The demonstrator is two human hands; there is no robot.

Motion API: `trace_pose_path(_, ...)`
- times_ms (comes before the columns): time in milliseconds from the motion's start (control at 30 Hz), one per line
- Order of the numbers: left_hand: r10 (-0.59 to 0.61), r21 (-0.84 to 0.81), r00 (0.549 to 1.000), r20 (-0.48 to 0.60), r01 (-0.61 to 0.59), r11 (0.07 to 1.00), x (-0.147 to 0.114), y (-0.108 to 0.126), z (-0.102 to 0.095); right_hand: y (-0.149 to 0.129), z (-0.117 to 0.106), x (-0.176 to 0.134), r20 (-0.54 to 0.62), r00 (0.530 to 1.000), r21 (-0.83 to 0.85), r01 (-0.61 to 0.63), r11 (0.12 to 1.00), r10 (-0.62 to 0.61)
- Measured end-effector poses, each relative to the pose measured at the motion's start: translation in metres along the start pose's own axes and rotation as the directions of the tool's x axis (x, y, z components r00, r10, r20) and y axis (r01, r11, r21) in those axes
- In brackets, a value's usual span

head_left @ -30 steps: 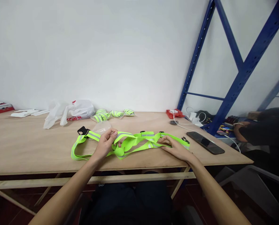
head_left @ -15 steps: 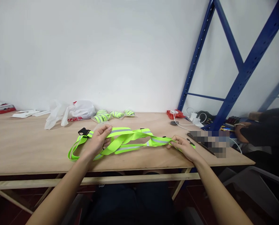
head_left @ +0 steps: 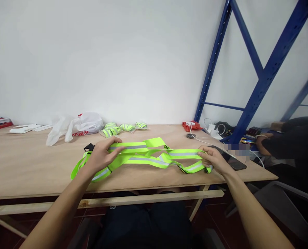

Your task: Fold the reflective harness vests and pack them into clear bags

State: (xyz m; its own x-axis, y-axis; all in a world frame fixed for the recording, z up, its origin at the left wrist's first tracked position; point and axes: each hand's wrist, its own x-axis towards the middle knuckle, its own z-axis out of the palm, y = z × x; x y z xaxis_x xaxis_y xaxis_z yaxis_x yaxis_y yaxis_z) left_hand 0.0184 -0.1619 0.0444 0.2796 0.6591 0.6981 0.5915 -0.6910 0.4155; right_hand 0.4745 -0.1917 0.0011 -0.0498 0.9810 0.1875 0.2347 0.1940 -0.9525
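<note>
A neon yellow-green harness of reflective straps [head_left: 148,161], with silver stripes down the middle, stretches across the near part of the table. My left hand [head_left: 103,154] is closed around its upper strap at the left. Just behind that hand a black buckle [head_left: 89,147] shows, and a loop of strap curves round to the left. At the other end, my right hand [head_left: 213,158] pinches the strap between thumb and fingers. A slack lower strap with a black slider [head_left: 182,169] hangs below it and touches the tabletop.
Several bagged yellow-green strap bundles [head_left: 111,130] lie by the wall beside a white plastic bag [head_left: 88,122]. To the right are a red pouch [head_left: 191,126], cables, a dark phone [head_left: 237,163] and a blue rack post [head_left: 213,62]. Another person's arm [head_left: 264,145] shows at far right.
My right hand has moved right, drawing the straps flatter and wider apart. My left hand has shifted slightly left and turned its back more upward.
</note>
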Motion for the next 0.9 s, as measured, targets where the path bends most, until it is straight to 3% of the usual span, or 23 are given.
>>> trace_pose_path(67,0.096,0.131,0.993,0.070,-0.105,0.986,0.003,0.002,-0.009,-0.007,-0.008,-0.004,-0.062,0.997,-0.135,0.030,0.990,-0.039)
trace_pose_path(167,0.131,0.234,0.984,0.117,-0.156,0.960,0.010,0.001,-0.021,-0.020,-0.019,-0.008,-0.144,0.984,-0.272,0.066,0.960,-0.108)
trace_pose_path(467,0.076,0.267,0.971,-0.227,-0.013,0.964,0.033,0.002,-0.037,-0.043,-0.023,-0.001,-0.258,0.926,-0.441,0.142,0.886,-0.277)
trace_pose_path(567,-0.172,-0.060,0.937,-0.304,0.161,0.985,0.039,-0.005,-0.052,-0.038,-0.029,0.000,-0.359,0.871,-0.359,0.203,0.911,-0.336)
trace_pose_path(633,-0.395,-0.401,0.890,-0.230,0.283,0.871,0.042,-0.012,-0.063,-0.034,-0.032,0.002,-0.486,0.785,-0.233,0.307,0.923,-0.384)
trace_pose_path(700,-0.511,-0.633,0.855,-0.094,0.345,0.693,0.043,-0.017,-0.070,-0.031,-0.033,0.008,-0.589,0.716,-0.105,0.392,0.914,-0.375)
trace_pose_path(767,-0.525,-0.743,0.851,-0.010,0.345,0.573,0.045,-0.018,-0.072,-0.030,-0.030,0.015,-0.629,0.717,0.005,0.388,0.921,-0.299)
trace_pose_path(900,-0.455,-0.865,0.886,0.092,0.297,0.405,0.049,-0.015,-0.067,-0.030,-0.024,0.032,-0.633,0.758,0.113,0.289,0.951,-0.156)
